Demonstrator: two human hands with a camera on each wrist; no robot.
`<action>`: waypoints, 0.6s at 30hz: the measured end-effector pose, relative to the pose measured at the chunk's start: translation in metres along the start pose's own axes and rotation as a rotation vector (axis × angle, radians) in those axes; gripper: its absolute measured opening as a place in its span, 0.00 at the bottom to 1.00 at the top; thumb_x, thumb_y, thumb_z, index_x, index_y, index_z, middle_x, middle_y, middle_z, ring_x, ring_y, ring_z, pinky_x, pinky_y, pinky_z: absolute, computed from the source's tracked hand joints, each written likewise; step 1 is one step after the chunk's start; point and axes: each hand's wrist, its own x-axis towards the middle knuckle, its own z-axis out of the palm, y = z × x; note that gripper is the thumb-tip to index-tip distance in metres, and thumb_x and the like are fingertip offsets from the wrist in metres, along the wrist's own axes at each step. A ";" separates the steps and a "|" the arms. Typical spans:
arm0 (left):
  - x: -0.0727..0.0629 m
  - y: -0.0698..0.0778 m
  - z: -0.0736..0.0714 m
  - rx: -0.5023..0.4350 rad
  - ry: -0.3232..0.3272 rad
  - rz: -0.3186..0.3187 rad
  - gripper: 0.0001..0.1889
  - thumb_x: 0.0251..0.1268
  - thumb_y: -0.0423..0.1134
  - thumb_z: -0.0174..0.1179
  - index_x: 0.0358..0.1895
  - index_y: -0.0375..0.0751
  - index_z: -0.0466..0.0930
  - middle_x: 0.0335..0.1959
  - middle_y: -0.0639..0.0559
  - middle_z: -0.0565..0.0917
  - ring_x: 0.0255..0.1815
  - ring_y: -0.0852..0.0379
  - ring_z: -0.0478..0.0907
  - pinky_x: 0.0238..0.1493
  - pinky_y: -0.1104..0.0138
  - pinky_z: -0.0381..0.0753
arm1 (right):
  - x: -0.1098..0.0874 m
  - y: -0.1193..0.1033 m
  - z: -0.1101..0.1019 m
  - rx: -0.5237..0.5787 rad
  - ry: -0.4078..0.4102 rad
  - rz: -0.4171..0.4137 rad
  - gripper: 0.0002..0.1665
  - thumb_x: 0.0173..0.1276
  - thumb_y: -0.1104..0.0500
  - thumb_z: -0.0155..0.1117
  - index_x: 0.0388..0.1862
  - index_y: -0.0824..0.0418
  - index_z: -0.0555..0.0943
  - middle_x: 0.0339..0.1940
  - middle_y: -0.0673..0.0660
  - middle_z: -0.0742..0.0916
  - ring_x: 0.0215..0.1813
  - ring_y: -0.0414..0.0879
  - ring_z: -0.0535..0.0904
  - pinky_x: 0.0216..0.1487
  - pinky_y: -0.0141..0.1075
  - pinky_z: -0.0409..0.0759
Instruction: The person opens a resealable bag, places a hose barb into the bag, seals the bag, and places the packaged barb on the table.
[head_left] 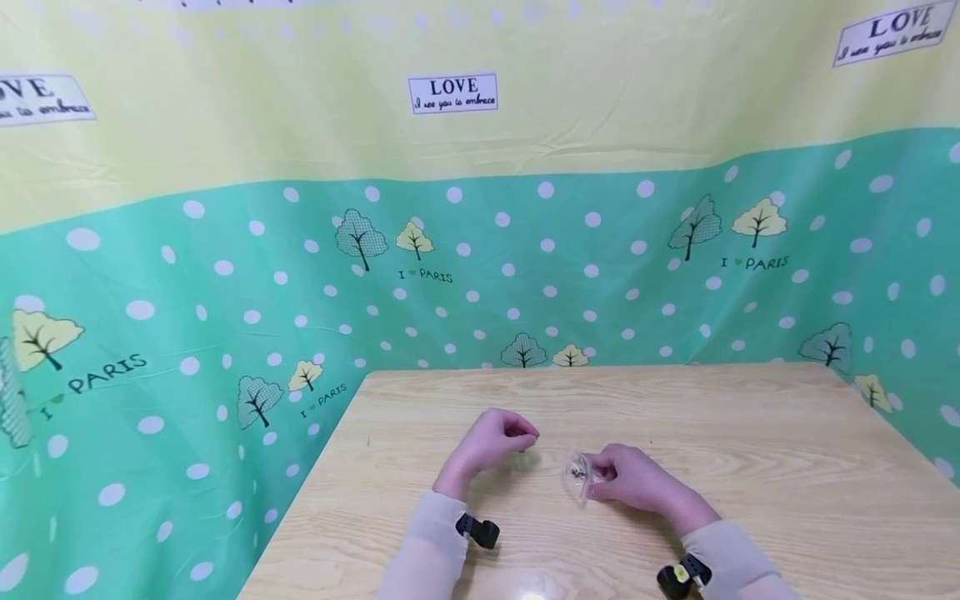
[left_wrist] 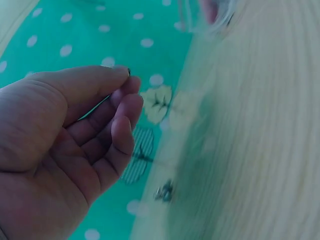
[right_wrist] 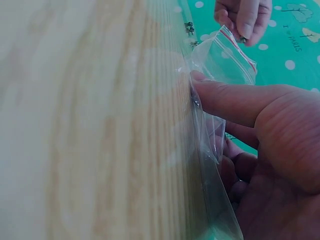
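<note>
My right hand (head_left: 633,479) grips a clear zip-lock bag (head_left: 573,487) between thumb and fingers, low over the table. A red strip runs along the mouth of the bag (right_wrist: 215,55), and a few small dark pieces show in it in the head view. To its left, my left hand (head_left: 491,442) is raised above the tabletop, thumb and fingertips pinching a tiny dark metal piece (right_wrist: 243,39). Most of that piece is hidden by the fingers. Several similar small metal pieces (left_wrist: 165,191) lie in a little cluster on the table near the left hand.
The wood-grain table (head_left: 750,417) reaches back to a green and yellow printed curtain (head_left: 555,275), which hangs behind and along the sides. Each wrist wears a small black camera on a strap, such as the left wrist camera (head_left: 480,531).
</note>
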 end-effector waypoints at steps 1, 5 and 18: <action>0.000 0.002 0.004 -0.002 -0.011 0.006 0.05 0.72 0.39 0.71 0.44 0.44 0.93 0.35 0.60 0.89 0.36 0.60 0.86 0.41 0.65 0.85 | 0.000 0.000 0.000 0.001 -0.001 0.002 0.35 0.60 0.58 0.84 0.65 0.68 0.84 0.29 0.52 0.75 0.32 0.47 0.70 0.33 0.36 0.68; 0.000 0.012 0.018 -0.001 -0.050 0.020 0.04 0.72 0.38 0.71 0.44 0.44 0.92 0.34 0.61 0.89 0.35 0.61 0.85 0.40 0.66 0.84 | 0.000 0.001 0.000 -0.004 -0.004 -0.004 0.36 0.60 0.58 0.84 0.66 0.68 0.84 0.29 0.52 0.76 0.33 0.47 0.71 0.33 0.36 0.69; 0.003 0.021 0.054 0.022 -0.116 0.014 0.03 0.71 0.35 0.71 0.42 0.47 0.92 0.35 0.59 0.89 0.32 0.62 0.82 0.34 0.69 0.81 | 0.001 0.002 -0.003 -0.043 -0.017 -0.032 0.35 0.62 0.56 0.84 0.67 0.64 0.84 0.30 0.51 0.75 0.34 0.47 0.70 0.33 0.36 0.68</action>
